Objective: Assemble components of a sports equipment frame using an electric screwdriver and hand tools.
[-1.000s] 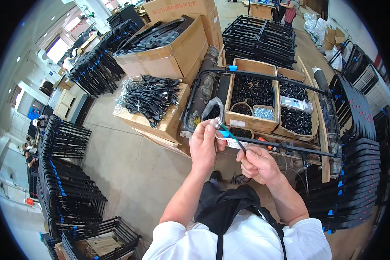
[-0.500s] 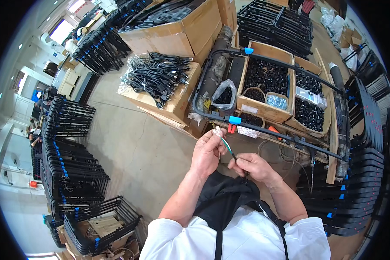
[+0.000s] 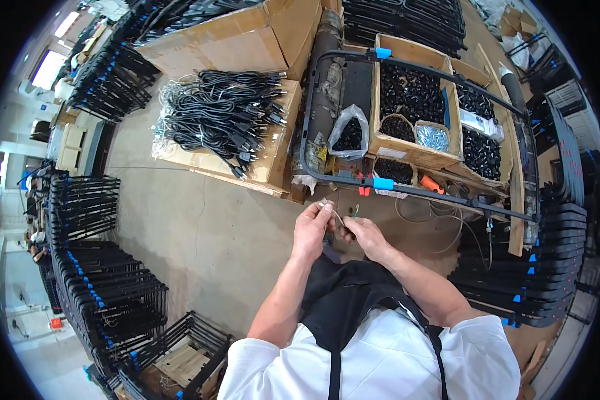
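Observation:
In front of my dark apron, my left hand [image 3: 313, 229] pinches the end of a thin white wire [image 3: 339, 217] between thumb and fingers. The wire runs across to my right hand [image 3: 365, 236], whose thumb and fingers are closed on the cable it belongs to. A short green wire [image 3: 356, 211] sticks up above the right fingers. The rest of the cable is hidden by the hands. Just beyond them lies a black tubular frame [image 3: 427, 195] with blue pads, resting over the wooden part boxes.
Bundled black power cords [image 3: 227, 113] lie on a cardboard box [image 3: 273, 157]. A wooden box [image 3: 417, 158] holds black parts and silver screws [image 3: 432, 137]. Beside it are a clear bag [image 3: 349, 133] and an orange-handled tool [image 3: 431, 184]. Black frames [image 3: 107, 267] stand stacked at left.
My hands have drawn closer together, and the green wire now stands apart from the white one, above my right hand. The whole view has shifted slightly.

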The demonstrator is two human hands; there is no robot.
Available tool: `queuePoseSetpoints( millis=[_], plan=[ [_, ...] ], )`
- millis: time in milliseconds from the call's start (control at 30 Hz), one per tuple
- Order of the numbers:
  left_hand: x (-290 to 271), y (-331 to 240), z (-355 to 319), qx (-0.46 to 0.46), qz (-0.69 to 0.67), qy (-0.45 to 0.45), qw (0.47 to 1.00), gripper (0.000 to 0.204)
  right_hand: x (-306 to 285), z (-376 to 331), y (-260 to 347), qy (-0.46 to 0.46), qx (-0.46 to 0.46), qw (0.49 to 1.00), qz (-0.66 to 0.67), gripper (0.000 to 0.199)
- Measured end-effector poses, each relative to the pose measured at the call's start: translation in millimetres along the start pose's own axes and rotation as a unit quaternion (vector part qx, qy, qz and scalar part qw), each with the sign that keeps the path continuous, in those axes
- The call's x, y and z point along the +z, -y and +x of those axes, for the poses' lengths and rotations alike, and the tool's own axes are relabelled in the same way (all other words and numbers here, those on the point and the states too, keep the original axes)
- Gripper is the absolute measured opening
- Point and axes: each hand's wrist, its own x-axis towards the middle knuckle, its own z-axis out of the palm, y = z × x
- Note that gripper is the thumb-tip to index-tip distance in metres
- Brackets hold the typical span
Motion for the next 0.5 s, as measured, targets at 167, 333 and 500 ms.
queuePoseSetpoints(
  millis=[167,333,500],
  plan=[
    [-40.6,10.9,68.3,-0.093,0.017,0.035,0.995,0.022,14.6,45.6,-24.0,-0.064,0.123,0.970,0.202,0.040],
    [-46.9,15.8,104.0,-0.114,0.080,0.062,0.988,0.024,14.5,63.2,-24.8,-0.106,0.156,0.949,0.252,0.038],
    [-41.3,10.7,103.2,-0.109,0.198,0.088,0.970,0.027,10.1,55.0,-26.6,-0.117,0.162,0.942,0.268,0.036]
  ],
)
